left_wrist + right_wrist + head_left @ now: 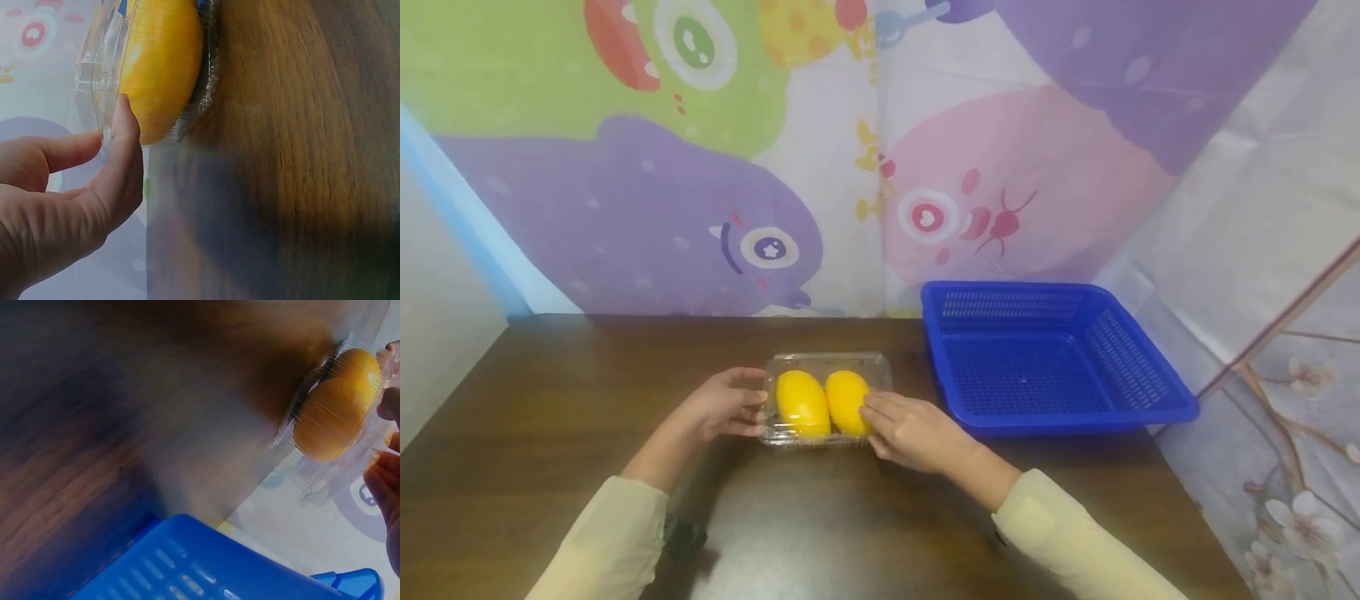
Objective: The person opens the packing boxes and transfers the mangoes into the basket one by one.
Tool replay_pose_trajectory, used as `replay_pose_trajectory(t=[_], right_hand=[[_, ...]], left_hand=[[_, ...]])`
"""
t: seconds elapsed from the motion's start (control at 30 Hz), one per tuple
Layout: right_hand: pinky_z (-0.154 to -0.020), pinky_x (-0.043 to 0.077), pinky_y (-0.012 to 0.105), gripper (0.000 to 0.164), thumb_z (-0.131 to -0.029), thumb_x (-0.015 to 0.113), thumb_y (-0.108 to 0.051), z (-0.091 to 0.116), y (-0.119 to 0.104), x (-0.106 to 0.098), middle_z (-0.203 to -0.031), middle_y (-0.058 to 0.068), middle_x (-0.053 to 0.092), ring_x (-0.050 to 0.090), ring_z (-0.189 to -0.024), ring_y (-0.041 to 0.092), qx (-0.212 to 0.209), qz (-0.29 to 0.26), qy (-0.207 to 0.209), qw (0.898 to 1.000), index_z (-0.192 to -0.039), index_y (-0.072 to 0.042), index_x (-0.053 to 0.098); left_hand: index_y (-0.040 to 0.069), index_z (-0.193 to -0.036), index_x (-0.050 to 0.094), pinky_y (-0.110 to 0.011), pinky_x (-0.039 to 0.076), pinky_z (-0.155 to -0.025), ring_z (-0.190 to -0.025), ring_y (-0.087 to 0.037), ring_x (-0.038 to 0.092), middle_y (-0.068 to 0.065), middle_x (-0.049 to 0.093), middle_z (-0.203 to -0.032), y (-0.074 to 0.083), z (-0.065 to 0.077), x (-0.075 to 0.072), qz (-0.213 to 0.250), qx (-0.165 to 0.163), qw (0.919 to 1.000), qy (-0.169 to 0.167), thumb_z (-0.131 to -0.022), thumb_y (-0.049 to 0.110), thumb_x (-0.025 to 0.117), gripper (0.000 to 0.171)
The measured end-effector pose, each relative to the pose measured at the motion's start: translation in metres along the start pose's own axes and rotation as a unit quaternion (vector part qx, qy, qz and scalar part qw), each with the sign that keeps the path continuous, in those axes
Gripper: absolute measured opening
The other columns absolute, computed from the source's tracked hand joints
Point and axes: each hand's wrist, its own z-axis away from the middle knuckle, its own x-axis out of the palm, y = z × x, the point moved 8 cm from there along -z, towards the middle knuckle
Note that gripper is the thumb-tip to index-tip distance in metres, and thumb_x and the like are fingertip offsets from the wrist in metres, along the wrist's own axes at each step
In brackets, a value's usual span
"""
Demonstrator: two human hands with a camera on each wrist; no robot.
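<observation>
Two yellow mangoes, a left one [802, 404] and a right one [847, 402], lie side by side inside a clear plastic clamshell box [827, 360] on the table. My left hand [726, 408] pinches the box's left rim between thumb and fingers. In the left wrist view, thumb and forefinger meet at the clear edge beside a mango [165, 69]. At the opposite end, my right hand [913, 433] grips the box's right edge, its fingertips near the right mango. The right wrist view shows thumb and fingers at that clear edge. Whether the lid is fastened cannot be told.
A blue perforated plastic basket [1067, 418] stands on the brown wooden table [820, 517], to the right of the box. Behind the table hangs a cartoon-printed cloth [842, 275]. A flower-printed cloth [1277, 450] hangs along the right side.
</observation>
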Motion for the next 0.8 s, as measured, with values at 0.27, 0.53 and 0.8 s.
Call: replay_pose_trajectory(t=[0.27,0.53,0.8], right_hand=[[-0.093,0.052,0.032,0.045,-0.082,0.069,-0.029,0.010,0.012,-0.004,-0.121,0.013,0.061,0.060,-0.108,0.023,0.098,-0.025,-0.038,0.994,-0.118,-0.004,0.062],[-0.086,0.055,0.032,0.036,-0.081,0.068,-0.018,0.008,0.027,-0.013,-0.116,0.012,0.065,0.063,-0.101,0.023,0.168,-0.070,-0.032,0.983,-0.115,-0.007,0.065],[-0.084,0.055,0.036,0.030,-0.085,0.061,-0.010,0.000,0.066,-0.021,-0.112,0.012,0.066,0.063,-0.100,0.023,0.329,-0.242,0.049,0.912,-0.115,-0.003,0.065]], left_hand=[[-0.002,-0.143,0.024,-0.047,0.051,-0.092,-0.106,-0.031,0.056,-0.030,0.041,-0.134,0.004,0.004,-0.003,-0.057,0.050,0.9969,0.021,-0.093,0.006,0.051,0.057],[-0.004,-0.136,0.038,-0.051,0.043,-0.101,-0.124,-0.040,0.044,-0.026,0.038,-0.140,0.017,0.010,-0.007,-0.100,0.081,0.9908,0.041,-0.096,0.013,0.048,0.045],[-0.007,-0.134,0.040,-0.050,0.039,-0.106,-0.129,-0.039,0.039,-0.026,0.040,-0.140,0.031,0.011,-0.013,-0.085,0.117,0.9881,0.054,-0.100,0.024,0.043,0.047]])
